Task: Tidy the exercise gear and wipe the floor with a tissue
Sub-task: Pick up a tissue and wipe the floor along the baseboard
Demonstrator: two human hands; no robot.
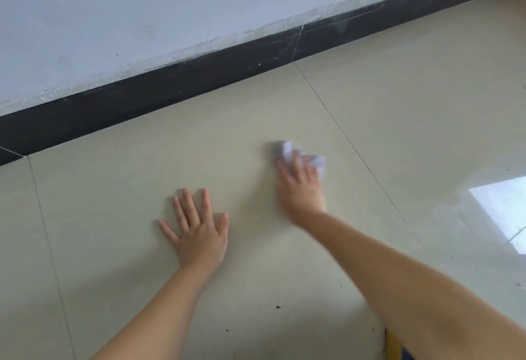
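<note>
From the head view, the left hand (196, 231) lies flat on the floor (136, 160), fingers spread, its grip empty. The right hand (300, 189), blurred, presses a crumpled tissue (290, 153) to the floor near the baseboard (170, 86), fingers laid over it.

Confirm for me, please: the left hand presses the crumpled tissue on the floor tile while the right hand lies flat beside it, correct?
Hands swapped. In the head view, the right hand presses the crumpled tissue on the floor tile, while the left hand lies flat beside it.
</note>
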